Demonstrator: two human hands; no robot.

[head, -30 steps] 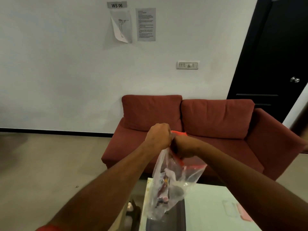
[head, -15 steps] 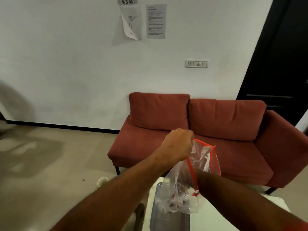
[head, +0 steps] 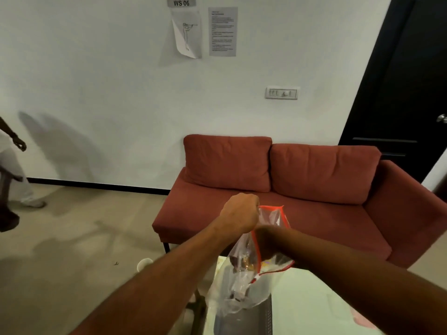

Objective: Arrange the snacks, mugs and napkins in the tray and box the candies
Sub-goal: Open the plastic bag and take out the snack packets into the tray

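A clear plastic bag (head: 238, 284) with a red zip rim hangs in front of me, with wrapped candies showing dimly near its bottom. My left hand (head: 240, 215) is a fist gripping the bag's upper left rim and holds it up. My right hand (head: 266, 243) is pushed down through the bag's open mouth; its fingers are hidden inside, so whether they hold anything cannot be told. Below the bag a dark grey tray (head: 262, 315) lies on the white table (head: 304, 303).
A red sofa (head: 302, 189) stands just behind the table against the white wall. A white cup (head: 144, 264) sits on the floor to the left. Another person (head: 11, 165) stands at the far left edge. A black door (head: 401, 93) is at the right.
The bag was pinched shut by both hands; now its mouth is open and my right hand has gone inside. The view has turned left, bringing the other person into sight.
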